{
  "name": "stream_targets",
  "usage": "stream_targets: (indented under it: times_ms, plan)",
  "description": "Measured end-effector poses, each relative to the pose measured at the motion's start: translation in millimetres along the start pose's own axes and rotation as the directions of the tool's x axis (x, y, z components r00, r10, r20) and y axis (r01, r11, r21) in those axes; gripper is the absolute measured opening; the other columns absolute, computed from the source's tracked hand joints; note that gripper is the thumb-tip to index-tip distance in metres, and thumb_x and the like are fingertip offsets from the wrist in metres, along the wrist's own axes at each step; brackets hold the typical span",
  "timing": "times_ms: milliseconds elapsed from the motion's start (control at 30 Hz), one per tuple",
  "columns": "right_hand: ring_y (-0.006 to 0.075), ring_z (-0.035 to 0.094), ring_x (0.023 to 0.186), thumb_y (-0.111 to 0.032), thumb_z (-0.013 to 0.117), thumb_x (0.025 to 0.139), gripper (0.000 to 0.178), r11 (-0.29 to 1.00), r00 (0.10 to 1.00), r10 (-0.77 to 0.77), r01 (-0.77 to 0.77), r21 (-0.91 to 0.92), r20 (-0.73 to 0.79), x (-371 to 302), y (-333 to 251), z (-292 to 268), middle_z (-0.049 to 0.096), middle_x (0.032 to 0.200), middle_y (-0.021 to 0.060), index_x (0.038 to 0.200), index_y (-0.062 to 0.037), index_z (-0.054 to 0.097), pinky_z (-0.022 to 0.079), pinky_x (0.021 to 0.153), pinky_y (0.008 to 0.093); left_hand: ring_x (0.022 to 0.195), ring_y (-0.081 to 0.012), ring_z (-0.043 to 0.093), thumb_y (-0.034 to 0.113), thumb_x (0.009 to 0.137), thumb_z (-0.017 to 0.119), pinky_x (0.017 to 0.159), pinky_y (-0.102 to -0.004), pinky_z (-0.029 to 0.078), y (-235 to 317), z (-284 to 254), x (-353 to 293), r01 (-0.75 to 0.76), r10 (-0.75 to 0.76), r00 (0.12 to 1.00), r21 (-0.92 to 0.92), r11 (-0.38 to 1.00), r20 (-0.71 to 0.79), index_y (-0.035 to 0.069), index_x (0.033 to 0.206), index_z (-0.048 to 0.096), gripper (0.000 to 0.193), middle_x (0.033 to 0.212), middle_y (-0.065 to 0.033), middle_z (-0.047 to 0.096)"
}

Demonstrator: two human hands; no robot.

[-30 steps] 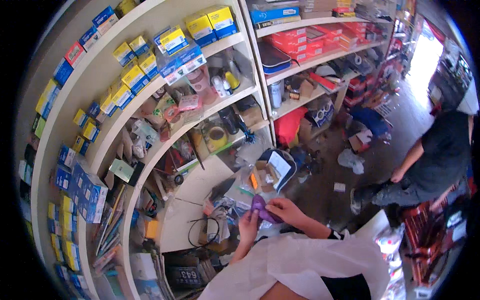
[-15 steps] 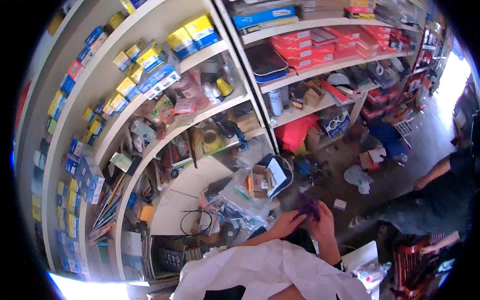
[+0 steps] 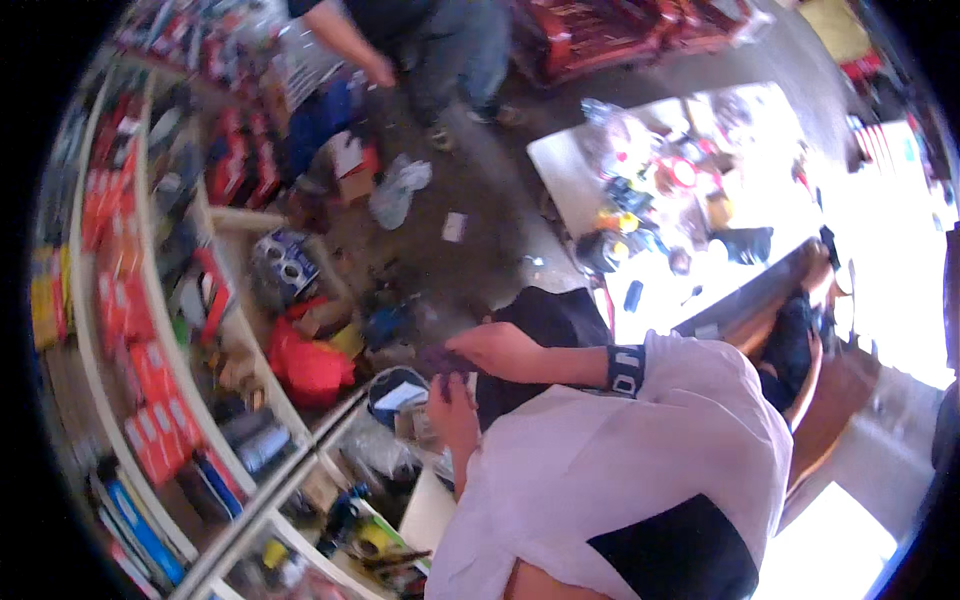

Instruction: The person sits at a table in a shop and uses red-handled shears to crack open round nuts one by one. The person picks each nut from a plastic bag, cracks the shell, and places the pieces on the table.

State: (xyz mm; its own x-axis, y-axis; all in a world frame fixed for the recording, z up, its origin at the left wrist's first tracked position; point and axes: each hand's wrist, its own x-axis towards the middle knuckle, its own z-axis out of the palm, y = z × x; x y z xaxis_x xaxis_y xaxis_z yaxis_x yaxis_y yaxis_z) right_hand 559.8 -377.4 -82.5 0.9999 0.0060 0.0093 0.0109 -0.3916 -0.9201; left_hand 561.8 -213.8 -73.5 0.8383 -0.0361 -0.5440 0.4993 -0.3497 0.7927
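A dark purple, crumpled bundle [image 3: 437, 361] is held between my two hands, left of the middle of the view. My right hand [image 3: 497, 351] reaches in from the right, its fingers closed on the bundle's edge. Just below it, my left hand [image 3: 455, 412] pinches the bundle from the near side. The bundle's exact kind is blurred, and my fingers cover part of it. Beneath the hands lies an open case with white paper [image 3: 402, 396] in it.
Shelves [image 3: 255, 500] with red boxes line the left side. A red bag [image 3: 308, 372] and a clear plastic bag [image 3: 400, 190] lie beyond. A cluttered white table [image 3: 556, 163] stands far right. One person [image 3: 450, 60] stands at the top; another [image 3: 790, 350] is at right.
My view has swung to the right, so the shelves now sit at the left and the cluttered table shows. Both hands still hold the purple bundle.
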Motion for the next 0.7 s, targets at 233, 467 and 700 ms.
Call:
stream_targets:
  times_ms: [233,467,700]
  plan:
    - [0.0343,0.061,0.09,-0.009,0.058,0.08,0.033,0.992,0.979,0.121,-0.116,0.042,-0.161,18,-14,13,0.064,0.099,0.0142,0.113,-0.0072,0.059,0.049,0.079,0.0419,0.054,-0.0062,0.046,0.017,0.091,0.058,0.049,-0.0217,0.036,47,-23,51,-0.254,0.236,0.955,0.083,0.964,0.179,0.003,0.09,0.058,0.014,0.065,0.0005,0.055]
    - [0.0346,0.059,0.095,-0.011,0.061,0.077,0.034,0.98,0.958,0.189,-0.198,-0.022,-0.214,53,-26,-2,0.063,0.1,0.0162,0.111,-0.0044,0.059,0.047,0.084,0.0426,0.071,-0.0095,0.058,0.015,0.085,0.065,0.065,-0.0243,0.048,67,-25,133,-0.463,0.365,0.845,0.191,0.866,0.391,-0.001,0.103,0.062,0.024,0.083,-0.0055,0.065]
    - [0.0335,0.06,0.088,-0.01,0.063,0.074,0.023,0.938,0.76,0.275,-0.347,-0.01,-0.589,68,2,-62,0.064,0.091,0.0141,0.096,-0.0038,0.064,0.049,0.076,0.0417,0.064,-0.0096,0.052,0.01,0.08,0.068,0.059,-0.0249,0.044,133,65,161,-0.687,0.469,0.544,0.048,0.725,0.696,0.001,0.101,0.063,0.023,0.075,-0.0027,0.061]
